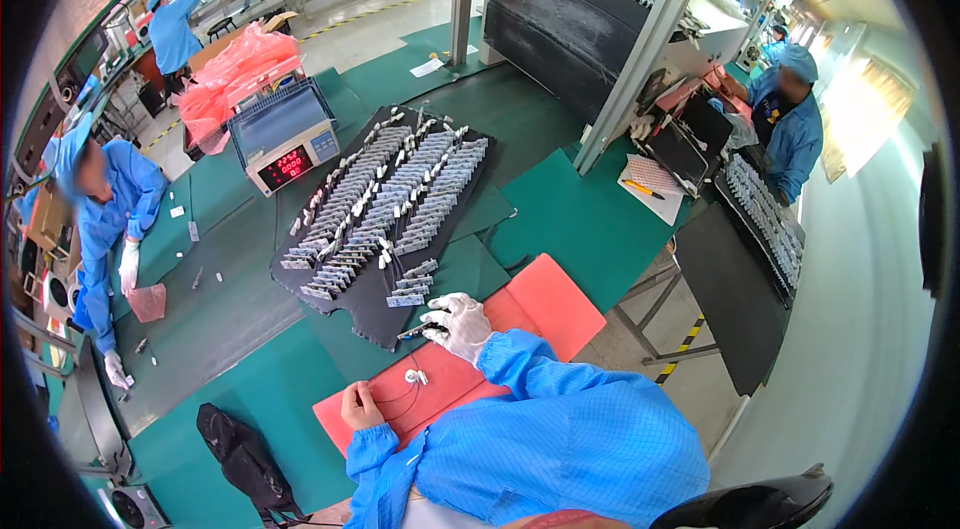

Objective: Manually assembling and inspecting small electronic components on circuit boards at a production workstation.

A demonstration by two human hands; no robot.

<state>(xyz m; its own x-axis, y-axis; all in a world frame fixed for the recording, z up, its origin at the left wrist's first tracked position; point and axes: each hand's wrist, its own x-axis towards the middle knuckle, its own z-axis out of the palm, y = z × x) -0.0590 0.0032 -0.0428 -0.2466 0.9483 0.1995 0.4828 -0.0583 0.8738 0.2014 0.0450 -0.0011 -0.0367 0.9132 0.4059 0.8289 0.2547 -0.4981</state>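
My right hand [458, 326], in a white glove, pinches a small circuit board [410, 334] at the near edge of a black board. A thin dark wire [413, 359] hangs from it toward a white connector [416, 377] over a pink foam mat [540, 304]. My bare left hand [361, 407] is closed at the mat's left end, where the looping wire reaches its fingers; the exact grip is too small to see. On the black board [365, 321], rows of similar small circuit boards [400, 199] with white connectors lie close together, just beyond my right hand.
A bench meter [285, 144] with red digits stands beyond the rows, beside pink plastic bags [235, 79]. One co-worker [115, 199] handles small parts at left; another [790, 119] sits at right by a second loaded board [762, 219]. A black pouch [240, 459] lies near left. A metal post [640, 59] rises at right.
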